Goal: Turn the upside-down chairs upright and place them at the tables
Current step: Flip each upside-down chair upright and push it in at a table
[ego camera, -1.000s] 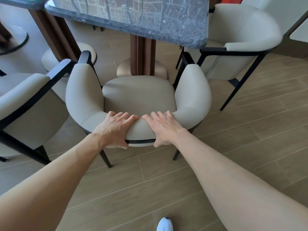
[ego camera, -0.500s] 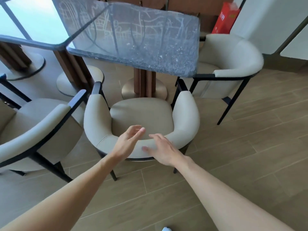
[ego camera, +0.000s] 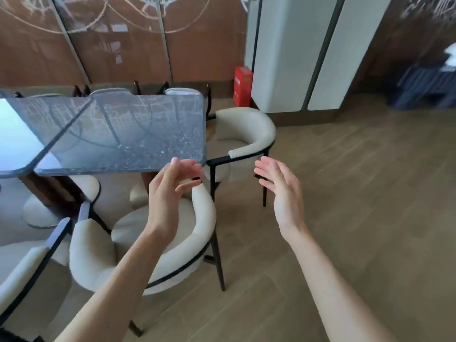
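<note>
Three upright chairs (ego camera: 197, 233) round table (ego camera: 138, 144)

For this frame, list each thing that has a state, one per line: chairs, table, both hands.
Near chair: upright, seat facing the table.
Side chair: upright at the table's end.
Left-edge chair: upright, partly out of view.
Table: top bare.
Left hand: open, holding nothing.
Right hand: open, holding nothing.

Upright chairs (ego camera: 197, 233) stand on wood floor (ego camera: 345, 218).
</note>
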### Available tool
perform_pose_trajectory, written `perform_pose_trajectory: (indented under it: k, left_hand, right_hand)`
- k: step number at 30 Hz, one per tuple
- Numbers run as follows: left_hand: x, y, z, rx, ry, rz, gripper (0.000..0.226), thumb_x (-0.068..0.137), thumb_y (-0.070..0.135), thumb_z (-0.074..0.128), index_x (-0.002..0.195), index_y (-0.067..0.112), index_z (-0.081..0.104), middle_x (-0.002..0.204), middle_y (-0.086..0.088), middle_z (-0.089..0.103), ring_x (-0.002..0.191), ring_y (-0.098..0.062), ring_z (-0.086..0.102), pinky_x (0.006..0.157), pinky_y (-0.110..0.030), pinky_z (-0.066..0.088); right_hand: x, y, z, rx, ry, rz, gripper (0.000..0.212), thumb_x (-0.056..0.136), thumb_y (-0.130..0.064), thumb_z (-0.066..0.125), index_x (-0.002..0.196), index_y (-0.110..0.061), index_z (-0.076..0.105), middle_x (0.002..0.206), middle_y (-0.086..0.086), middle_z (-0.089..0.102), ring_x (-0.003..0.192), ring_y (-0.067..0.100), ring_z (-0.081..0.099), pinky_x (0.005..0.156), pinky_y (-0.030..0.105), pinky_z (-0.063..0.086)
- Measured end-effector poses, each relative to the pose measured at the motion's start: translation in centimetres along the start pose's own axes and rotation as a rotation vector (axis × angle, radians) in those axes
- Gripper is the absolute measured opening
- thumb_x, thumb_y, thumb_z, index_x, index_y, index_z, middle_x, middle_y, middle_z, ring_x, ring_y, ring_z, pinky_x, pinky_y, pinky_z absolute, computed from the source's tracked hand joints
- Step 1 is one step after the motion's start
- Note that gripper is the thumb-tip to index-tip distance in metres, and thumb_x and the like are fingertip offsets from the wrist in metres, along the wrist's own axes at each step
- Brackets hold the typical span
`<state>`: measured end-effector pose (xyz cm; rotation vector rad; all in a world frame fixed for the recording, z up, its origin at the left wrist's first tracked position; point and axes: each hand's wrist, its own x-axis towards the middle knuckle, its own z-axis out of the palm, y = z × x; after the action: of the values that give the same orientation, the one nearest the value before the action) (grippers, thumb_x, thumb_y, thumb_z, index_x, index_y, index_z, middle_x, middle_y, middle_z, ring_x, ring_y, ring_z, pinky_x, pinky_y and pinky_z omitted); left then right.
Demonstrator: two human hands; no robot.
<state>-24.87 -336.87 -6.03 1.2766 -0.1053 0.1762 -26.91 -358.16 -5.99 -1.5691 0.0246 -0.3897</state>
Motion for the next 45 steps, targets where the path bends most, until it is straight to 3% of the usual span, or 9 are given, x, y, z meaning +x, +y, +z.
perform_pose_trajectory:
  k: [5, 8, 13, 19, 23, 30, 37, 45]
  left_hand:
    - [2.9, -1.2, 8.6, 0.094, -0.016, 0.094, 0.035, 0.101, 0.035, 0.048, 0.093, 0.017, 0.077, 0.103, -0.015, 0.074, 0.105, -0.032, 0.069, 0.087, -0.038, 0.054]
    - [5.5, -3.0, 13.7, 0.081, 0.038, 0.164, 0.036, 0.105, 0.031, 0.046, 0.099, 0.013, 0.076, 0.108, -0.015, 0.074, 0.108, -0.032, 0.068, 0.092, -0.042, 0.055]
    - [11.2, -5.6, 24.9, -0.050, 0.156, 0.258, 0.031, 0.100, 0.026, 0.048, 0.097, 0.012, 0.075, 0.105, -0.014, 0.074, 0.102, -0.029, 0.070, 0.093, -0.045, 0.056]
    - [19.3, -9.3, 34.5, -0.049, 0.149, 0.303, 0.031, 0.102, 0.023, 0.048, 0.099, 0.008, 0.074, 0.107, -0.017, 0.074, 0.103, -0.034, 0.070, 0.094, -0.050, 0.056]
    - [26.7, -12.9, 38.6, -0.044, 0.118, 0.318, 0.028, 0.098, 0.026, 0.050, 0.091, 0.017, 0.076, 0.101, -0.012, 0.074, 0.097, -0.028, 0.070, 0.086, -0.043, 0.057]
    - [45.8, -20.4, 49.8, -0.153, 0.020, 0.234, 0.023, 0.092, 0.017, 0.053, 0.078, 0.017, 0.071, 0.080, -0.006, 0.068, 0.069, -0.023, 0.065, 0.064, -0.032, 0.055]
    - [61.5, -25.0, 60.6, -0.105, -0.119, 0.128, 0.023, 0.095, 0.013, 0.054, 0.076, 0.012, 0.068, 0.075, -0.010, 0.065, 0.065, -0.026, 0.061, 0.057, -0.031, 0.054]
    - [78.9, -33.4, 68.4, -0.040, -0.021, 0.168, 0.021, 0.088, 0.017, 0.056, 0.070, 0.012, 0.067, 0.071, -0.011, 0.063, 0.059, -0.028, 0.058, 0.054, -0.030, 0.052]
  right_hand:
    - [5.0, -1.5, -5.7, 0.097, 0.049, -0.085, 0.035, 0.098, -0.044, 0.041, 0.114, -0.028, 0.067, 0.118, -0.002, 0.073, 0.116, 0.013, 0.066, 0.105, 0.042, 0.050]
    - [9.0, -1.5, -10.0, 0.126, 0.033, -0.097, 0.038, 0.097, -0.043, 0.041, 0.118, -0.021, 0.065, 0.121, 0.001, 0.072, 0.117, 0.015, 0.066, 0.107, 0.045, 0.048]
    - [17.7, -1.8, -17.5, 0.153, 0.023, -0.120, 0.034, 0.097, -0.043, 0.042, 0.111, -0.025, 0.068, 0.116, 0.000, 0.074, 0.113, 0.015, 0.068, 0.105, 0.049, 0.049]
    - [28.0, 0.0, -23.2, 0.180, 0.008, -0.144, 0.034, 0.097, -0.037, 0.045, 0.111, -0.019, 0.070, 0.114, 0.003, 0.075, 0.112, 0.017, 0.069, 0.103, 0.046, 0.051]
    - [36.7, 3.7, -26.4, 0.182, 0.054, -0.111, 0.038, 0.095, -0.033, 0.047, 0.116, -0.010, 0.069, 0.112, 0.007, 0.076, 0.111, 0.020, 0.069, 0.101, 0.043, 0.053]
    - [56.3, 8.5, -31.0, 0.135, 0.159, -0.090, 0.031, 0.091, -0.029, 0.054, 0.109, -0.011, 0.072, 0.104, 0.009, 0.077, 0.103, 0.021, 0.072, 0.096, 0.041, 0.056]
    - [74.1, 10.6, -38.5, 0.079, 0.237, -0.088, 0.026, 0.088, -0.017, 0.057, 0.102, -0.001, 0.072, 0.092, 0.013, 0.077, 0.090, 0.028, 0.073, 0.082, 0.034, 0.058]
    - [96.1, 17.9, -44.9, 0.045, 0.172, -0.107, 0.031, 0.084, -0.021, 0.058, 0.101, 0.001, 0.071, 0.085, 0.011, 0.076, 0.079, 0.018, 0.071, 0.075, 0.029, 0.056]
